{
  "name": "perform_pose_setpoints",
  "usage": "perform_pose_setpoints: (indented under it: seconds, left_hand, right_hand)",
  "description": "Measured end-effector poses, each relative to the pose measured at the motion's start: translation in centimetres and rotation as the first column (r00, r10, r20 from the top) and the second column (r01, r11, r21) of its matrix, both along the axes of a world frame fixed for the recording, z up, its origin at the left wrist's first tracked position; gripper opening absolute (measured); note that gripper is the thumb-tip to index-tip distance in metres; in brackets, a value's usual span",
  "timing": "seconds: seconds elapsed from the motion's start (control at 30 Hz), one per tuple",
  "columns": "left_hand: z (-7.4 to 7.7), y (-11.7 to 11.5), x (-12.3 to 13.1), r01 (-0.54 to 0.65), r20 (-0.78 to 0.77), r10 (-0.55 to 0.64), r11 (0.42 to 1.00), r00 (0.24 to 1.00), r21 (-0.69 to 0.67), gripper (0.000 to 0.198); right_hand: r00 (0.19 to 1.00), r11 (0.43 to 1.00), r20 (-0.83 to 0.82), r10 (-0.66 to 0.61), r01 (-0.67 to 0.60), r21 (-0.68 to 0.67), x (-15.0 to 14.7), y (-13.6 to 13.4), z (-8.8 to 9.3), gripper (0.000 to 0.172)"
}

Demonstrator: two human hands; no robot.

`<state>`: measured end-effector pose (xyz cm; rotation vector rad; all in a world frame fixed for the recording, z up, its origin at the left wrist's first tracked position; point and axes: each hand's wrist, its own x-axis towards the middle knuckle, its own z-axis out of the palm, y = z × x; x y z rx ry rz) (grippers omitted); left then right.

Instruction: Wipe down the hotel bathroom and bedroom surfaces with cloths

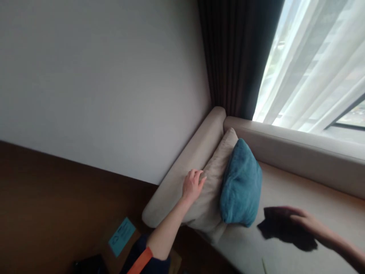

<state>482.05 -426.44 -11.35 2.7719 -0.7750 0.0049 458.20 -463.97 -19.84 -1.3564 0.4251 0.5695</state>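
My right hand (300, 217) grips dark cloth (286, 230), likely light, best held bunched; I can't tell whether my left hand (193, 186) grips.

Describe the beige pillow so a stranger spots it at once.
Find the sofa, then its corner by the dark curtain. The beige pillow sits there between armrest and blue pillow, the left hand at its edge. Unlike its blue neighbour, it nearly matches the sofa.

The dark bundle (288, 231) in the right hand (302, 217) is too blurred to identify. The blue cushion (242, 182) hides part of the beige cushion (214, 186). Print on the teal card (123, 236) is unreadable, and the bottom edge cuts off a black object (91, 265) and the sofa (281, 190).
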Motion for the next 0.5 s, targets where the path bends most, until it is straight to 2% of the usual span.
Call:
perform_pose_setpoints:
  seconds: [0.07,0.1,0.13,0.17,0.2,0.23,0.27,0.3,0.33,0.37,0.4,0.43,0.5]
  left_hand:
    - [0.8,4.2,0.8,-0.128,0.162,0.124,0.991,0.979,0.021,0.038]
    - [0.8,5.7,1.3,-0.188,0.224,0.177,0.982,0.958,0.029,0.045]
    - [0.4,6.6,1.9,-0.218,0.267,0.201,0.975,0.942,0.035,0.052]
    - [-0.1,6.8,2.6,-0.216,0.294,0.195,0.975,0.936,0.041,0.057]
    - [-0.7,6.5,3.4,-0.190,0.310,0.166,0.981,0.936,0.049,0.060]
    - [-1.3,5.8,4.2,-0.157,0.314,0.130,0.986,0.941,0.063,0.059]
    - [-1.9,4.9,5.1,-0.136,0.307,0.105,0.987,0.946,0.081,0.057]
    - [-2.4,3.9,6.1,-0.132,0.296,0.097,0.986,0.950,0.103,0.055]
    - [-2.9,3.0,7.0,-0.139,0.291,0.098,0.982,0.952,0.125,0.054]
    - [-3.4,2.4,8.0,-0.149,0.300,0.100,0.978,0.949,0.143,0.056]
    - [-3.8,2.0,9.0,-0.152,0.322,0.096,0.977,0.942,0.153,0.059]
    - [-4.3,2.0,9.9,-0.144,0.354,0.082,0.978,0.932,0.150,0.063]
    - [-5.1,2.4,11.5,-0.109,0.408,0.058,0.989,0.911,0.104,0.070]
  right_hand:
    - [0.976,0.979,0.200,-0.085,0.119,-0.165,6.2,-2.2,5.8,0.041]
    - [0.934,0.952,0.352,-0.053,0.153,-0.265,9.8,-1.6,8.5,0.046]
    - [0.869,0.913,0.494,0.023,0.183,-0.364,13.5,0.1,10.8,0.051]
    - [0.767,0.873,0.626,0.143,0.200,-0.444,17.1,2.8,12.5,0.054]
    - [0.619,0.843,0.730,0.290,0.197,-0.502,20.6,6.2,13.5,0.055]
    - [0.468,0.804,0.757,0.455,0.149,-0.575,24.0,9.9,13.7,0.059]
    - [0.325,0.737,0.730,0.601,0.126,-0.664,27.4,13.6,13.4,0.061]
    - [0.234,0.642,0.656,0.718,0.143,-0.753,30.6,16.9,12.6,0.059]
    - [0.196,0.531,0.553,0.810,0.157,-0.833,33.9,19.3,11.7,0.057]
    - [0.197,0.453,0.484,0.853,0.180,-0.873,37.0,20.5,10.6,0.054]
    - [0.231,0.416,0.458,0.859,0.209,-0.885,40.0,20.5,9.7,0.051]
    - [0.299,0.380,0.440,0.847,0.238,-0.894,42.8,19.2,9.0,0.050]
    - [0.493,0.320,0.437,0.753,0.307,-0.897,46.9,13.5,8.2,0.050]
